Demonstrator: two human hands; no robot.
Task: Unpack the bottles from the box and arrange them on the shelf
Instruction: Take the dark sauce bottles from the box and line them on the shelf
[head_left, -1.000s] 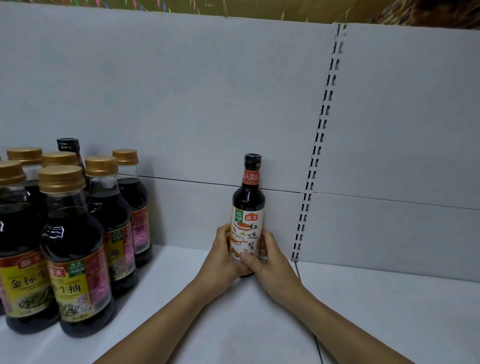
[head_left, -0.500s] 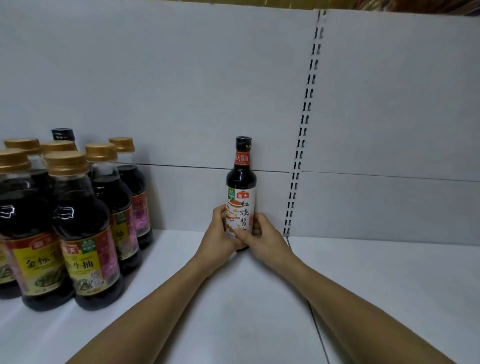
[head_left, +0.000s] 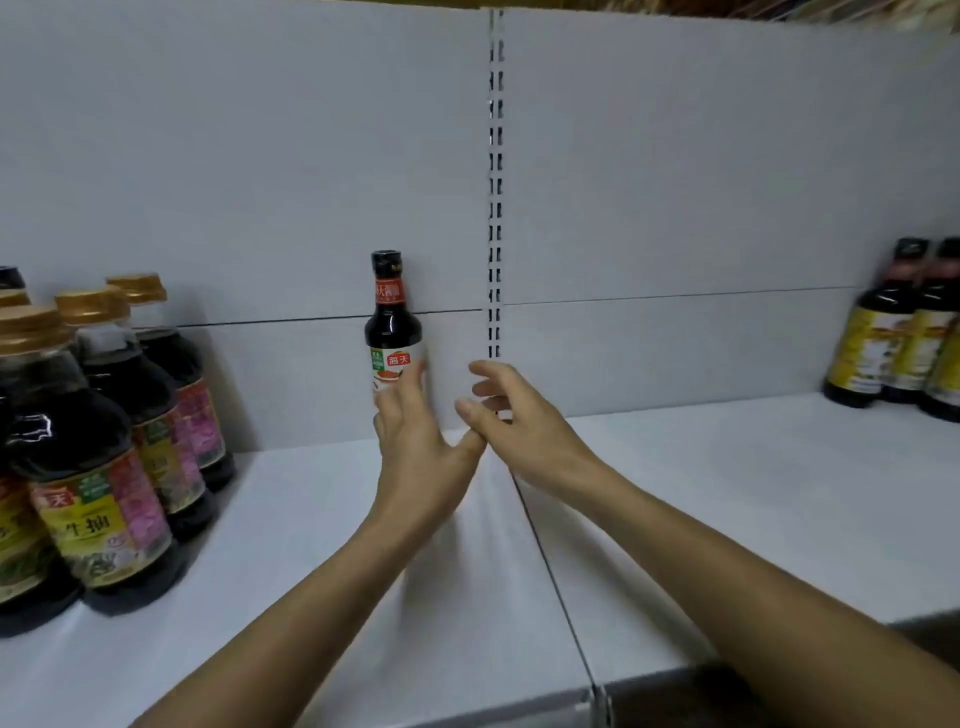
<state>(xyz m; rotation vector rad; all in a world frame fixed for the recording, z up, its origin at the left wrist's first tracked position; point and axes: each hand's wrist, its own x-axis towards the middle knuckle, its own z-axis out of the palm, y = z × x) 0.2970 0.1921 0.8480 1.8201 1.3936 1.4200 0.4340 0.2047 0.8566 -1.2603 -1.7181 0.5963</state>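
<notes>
Right hand (head_left: 519, 410) now off the bottle (head_left: 393, 332), fingers spread, left hand (head_left: 415, 441) open against its 海天 label

Soft, even overhead light; faint arm shadows on the white shelf (head_left: 727, 467); edges bowed, left bottles (head_left: 93, 457) blurred with glare.

Bottle (head_left: 394, 332) upright on shelf (head_left: 727, 467), hands open

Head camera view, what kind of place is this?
Likely a shop aisle being stocked: a white metal shelf with a slotted upright, and grouped sauce bottles, one black-capped bottle standing alone.
</notes>
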